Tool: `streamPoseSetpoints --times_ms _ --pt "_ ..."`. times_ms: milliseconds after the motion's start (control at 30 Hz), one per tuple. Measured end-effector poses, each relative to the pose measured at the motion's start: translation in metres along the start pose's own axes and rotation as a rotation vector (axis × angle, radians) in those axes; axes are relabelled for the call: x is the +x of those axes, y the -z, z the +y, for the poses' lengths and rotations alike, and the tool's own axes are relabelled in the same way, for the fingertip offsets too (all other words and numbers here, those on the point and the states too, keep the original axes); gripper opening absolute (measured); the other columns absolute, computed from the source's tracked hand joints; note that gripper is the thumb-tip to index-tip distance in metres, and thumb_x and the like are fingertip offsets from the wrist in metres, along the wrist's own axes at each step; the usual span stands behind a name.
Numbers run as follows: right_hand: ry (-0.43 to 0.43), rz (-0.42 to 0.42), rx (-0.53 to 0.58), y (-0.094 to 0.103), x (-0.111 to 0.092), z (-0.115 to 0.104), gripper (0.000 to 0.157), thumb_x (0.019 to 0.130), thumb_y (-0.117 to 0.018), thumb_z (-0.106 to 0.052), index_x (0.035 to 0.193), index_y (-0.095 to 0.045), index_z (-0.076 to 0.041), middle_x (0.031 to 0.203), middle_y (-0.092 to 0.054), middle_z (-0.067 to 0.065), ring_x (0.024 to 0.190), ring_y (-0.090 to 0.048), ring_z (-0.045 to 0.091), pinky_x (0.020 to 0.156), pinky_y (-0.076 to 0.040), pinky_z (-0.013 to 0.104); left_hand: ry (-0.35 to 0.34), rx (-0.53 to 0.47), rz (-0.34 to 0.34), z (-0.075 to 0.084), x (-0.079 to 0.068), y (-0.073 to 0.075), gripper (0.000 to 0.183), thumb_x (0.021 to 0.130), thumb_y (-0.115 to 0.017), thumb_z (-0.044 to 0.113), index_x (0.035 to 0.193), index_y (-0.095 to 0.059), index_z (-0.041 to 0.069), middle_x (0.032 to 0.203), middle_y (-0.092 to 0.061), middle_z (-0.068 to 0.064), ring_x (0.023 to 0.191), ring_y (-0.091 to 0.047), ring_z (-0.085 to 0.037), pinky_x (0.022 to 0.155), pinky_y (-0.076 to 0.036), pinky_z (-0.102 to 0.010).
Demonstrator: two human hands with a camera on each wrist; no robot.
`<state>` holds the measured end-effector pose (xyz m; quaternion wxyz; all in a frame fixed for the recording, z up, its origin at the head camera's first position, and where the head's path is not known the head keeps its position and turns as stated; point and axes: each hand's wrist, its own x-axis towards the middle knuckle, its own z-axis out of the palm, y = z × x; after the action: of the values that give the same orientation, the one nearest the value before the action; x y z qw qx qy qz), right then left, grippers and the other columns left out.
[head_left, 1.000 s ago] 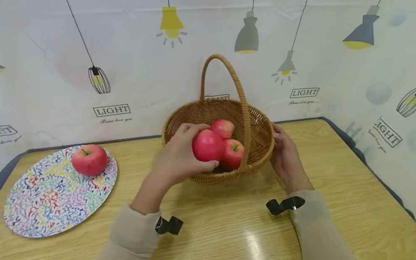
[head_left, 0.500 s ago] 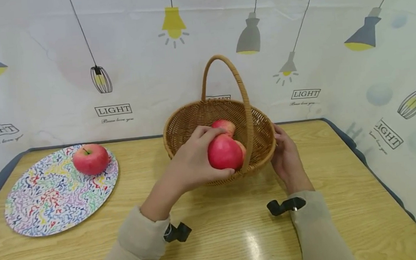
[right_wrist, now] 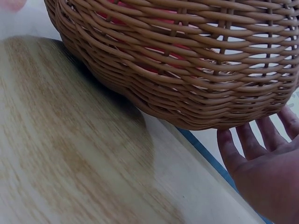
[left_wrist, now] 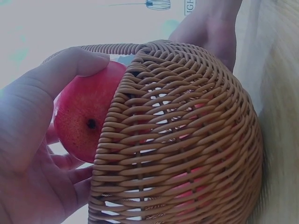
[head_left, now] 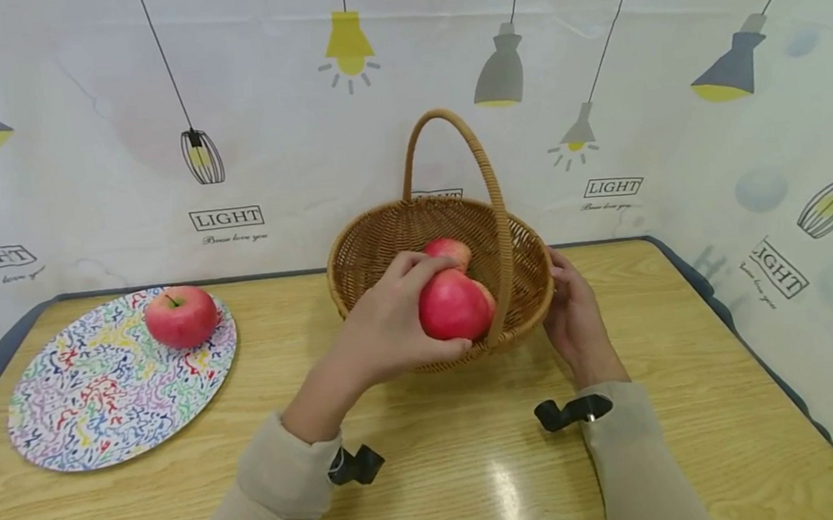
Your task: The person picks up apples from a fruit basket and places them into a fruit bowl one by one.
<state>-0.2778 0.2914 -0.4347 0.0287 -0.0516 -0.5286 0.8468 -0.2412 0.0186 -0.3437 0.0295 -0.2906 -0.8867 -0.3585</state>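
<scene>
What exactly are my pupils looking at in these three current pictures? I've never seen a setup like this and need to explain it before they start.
There is no machine here: a person works with two bare hands. The widest picture comes from a camera on the head, looking forward and down. The other two come from cameras on the wrists, each showing its own hand's work up close.

On the wooden table lie a colourful plate bearing one apple and a wicker basket. The left hand grips a red apple at the basket's opening; another apple shows behind it. The right hand touches the basket's side. The lamps are only printed on the backdrop.
</scene>
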Motion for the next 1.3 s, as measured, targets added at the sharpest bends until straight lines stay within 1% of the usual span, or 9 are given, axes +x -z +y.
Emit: streamPoseSetpoints --times_ms 100,300,633,733,1033,1167,1300 --pt "0.001 -0.002 -0.001 0.0004 0.0001 0.0002 0.043 0.1 -0.032 -0.017 0.139 -0.049 -0.022 0.143 -0.047 -0.005 0.143 -0.036 0.019 0.126 -0.02 0.042 0.002 0.001 -0.006 0.0002 -0.0004 0.001 0.078 0.071 -0.087 0.04 0.14 -0.054 0.027 0.133 -0.051 -0.001 0.107 -0.065 -0.022 0.087 -0.061 -0.041" --pt "0.007 -0.005 -0.002 0.0009 0.0008 0.0007 0.044 0.1 -0.032 -0.017 0.14 -0.049 -0.02 0.145 -0.047 -0.004 0.143 -0.037 0.02 0.126 -0.021 0.041 -0.008 -0.005 -0.011 -0.0004 -0.0005 0.0022 0.076 0.072 -0.087 0.04 0.139 -0.055 0.027 0.133 -0.051 -0.001 0.107 -0.065 -0.022 0.086 -0.061 -0.041" --pt "0.004 0.007 0.005 0.0011 0.0002 0.0008 0.044 0.101 -0.032 -0.017 0.141 -0.049 -0.02 0.143 -0.049 -0.004 0.141 -0.039 0.019 0.125 -0.023 0.039 -0.057 -0.014 -0.02 -0.0044 0.0001 0.0013 0.077 0.071 -0.089 0.038 0.139 -0.055 0.025 0.133 -0.05 -0.001 0.107 -0.065 -0.021 0.087 -0.061 -0.04" --pt "-0.002 0.008 0.012 0.0011 0.0004 0.0007 0.044 0.101 -0.032 -0.017 0.141 -0.049 -0.02 0.144 -0.048 -0.004 0.142 -0.038 0.019 0.126 -0.022 0.039 -0.068 -0.011 -0.016 -0.0052 0.0002 0.0014 0.077 0.071 -0.089 0.037 0.138 -0.055 0.024 0.133 -0.05 -0.001 0.107 -0.065 -0.022 0.088 -0.061 -0.04" --pt "-0.015 0.019 0.029 0.0022 0.0003 0.0029 0.041 0.101 -0.032 -0.017 0.136 -0.051 -0.022 0.141 -0.049 -0.006 0.142 -0.037 0.019 0.126 -0.021 0.04 -0.07 -0.022 -0.029 -0.0056 -0.0015 0.0018 0.076 0.071 -0.09 0.035 0.137 -0.054 0.025 0.132 -0.05 -0.002 0.107 -0.065 -0.023 0.088 -0.061 -0.041" --pt "-0.01 0.004 0.035 0.0024 0.0006 0.0039 0.04 0.101 -0.03 -0.019 0.133 -0.053 -0.024 0.138 -0.051 -0.008 0.138 -0.04 0.018 0.121 -0.025 0.037 -0.065 -0.015 -0.041 -0.0058 -0.0015 0.0021 0.077 0.071 -0.09 0.035 0.138 -0.053 0.024 0.133 -0.05 -0.002 0.108 -0.064 -0.023 0.088 -0.061 -0.041" --pt "-0.014 -0.005 0.043 0.0012 0.0022 0.0033 0.04 0.101 -0.03 -0.021 0.135 -0.052 -0.025 0.146 -0.048 -0.004 0.139 -0.039 0.018 0.12 -0.025 0.036 -0.067 -0.002 -0.048 -0.0059 -0.0009 0.0029 0.078 0.07 -0.09 0.035 0.138 -0.053 0.022 0.133 -0.049 -0.002 0.108 -0.064 -0.022 0.088 -0.061 -0.04"
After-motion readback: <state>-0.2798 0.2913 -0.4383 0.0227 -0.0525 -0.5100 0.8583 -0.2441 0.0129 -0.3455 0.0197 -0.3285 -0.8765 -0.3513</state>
